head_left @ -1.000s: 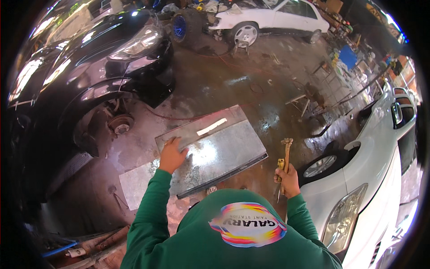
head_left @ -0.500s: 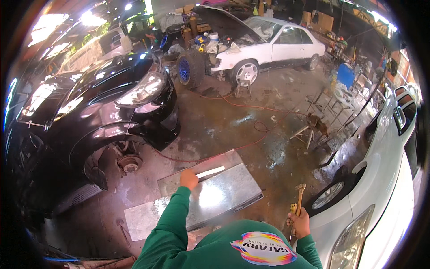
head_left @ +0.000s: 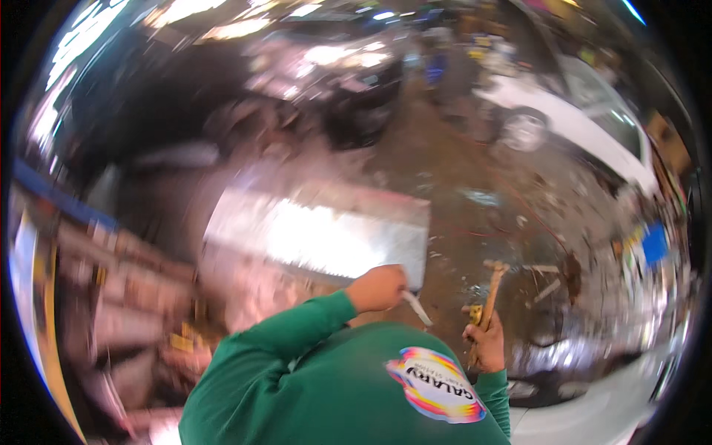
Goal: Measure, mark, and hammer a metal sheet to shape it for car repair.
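Note:
My left hand [head_left: 380,288] is closed around one end of a narrow, flat whitish strip [head_left: 417,308], close in front of my body. The strip's free end points down to the right. Beyond that hand, a shiny sheet of metal [head_left: 248,219] lies low over the floor, with bright glare across its middle. On the right, my right hand [head_left: 487,345] grips a hammer [head_left: 492,293] with a light wooden handle, head up. A small yellow-and-black object [head_left: 475,314] sits in the same hand; blur hides its exact kind.
A black car [head_left: 363,104] with its wheel area exposed stands beyond the sheet. Farther right is a white car [head_left: 564,111]; another pale car [head_left: 593,415] is at the lower right. A red hose [head_left: 530,215] trails over the floor. Blurred shelf-like clutter [head_left: 133,297] fills the left.
The view has swung to the left. My left hand has drawn the strip back from over the metal sheet toward my body. My right hand still holds the hammer.

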The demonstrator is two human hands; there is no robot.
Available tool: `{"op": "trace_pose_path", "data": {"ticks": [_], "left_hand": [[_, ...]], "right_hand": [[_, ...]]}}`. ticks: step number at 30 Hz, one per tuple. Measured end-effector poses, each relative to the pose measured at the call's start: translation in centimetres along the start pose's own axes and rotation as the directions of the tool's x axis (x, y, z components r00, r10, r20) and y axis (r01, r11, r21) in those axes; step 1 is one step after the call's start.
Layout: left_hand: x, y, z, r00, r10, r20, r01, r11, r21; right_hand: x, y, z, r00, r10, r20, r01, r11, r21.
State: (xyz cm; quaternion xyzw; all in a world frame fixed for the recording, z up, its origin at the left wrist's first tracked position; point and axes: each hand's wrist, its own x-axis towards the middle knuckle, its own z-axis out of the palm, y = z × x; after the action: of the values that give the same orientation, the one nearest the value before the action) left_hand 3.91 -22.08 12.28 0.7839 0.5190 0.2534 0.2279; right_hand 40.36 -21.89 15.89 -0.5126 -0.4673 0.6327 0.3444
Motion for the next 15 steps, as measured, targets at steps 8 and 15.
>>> {"op": "trace_pose_path", "data": {"ticks": [8, 15], "left_hand": [[-5.7, 6.1, 0.5, 0.948, -0.164, -0.275, 0.162, 0.986, -0.029], [-10.5, 4.2, -0.2, 0.875, -0.205, -0.439, 0.15, 0.976, -0.158]], "right_hand": [[4.2, -4.3, 6.9, 0.871, 0.124, 0.475, 0.035, 0.95, -0.312], [4.2, -3.2, 12.1, 0.848, 0.195, 0.494, -0.057, 0.958, -0.28]]}}
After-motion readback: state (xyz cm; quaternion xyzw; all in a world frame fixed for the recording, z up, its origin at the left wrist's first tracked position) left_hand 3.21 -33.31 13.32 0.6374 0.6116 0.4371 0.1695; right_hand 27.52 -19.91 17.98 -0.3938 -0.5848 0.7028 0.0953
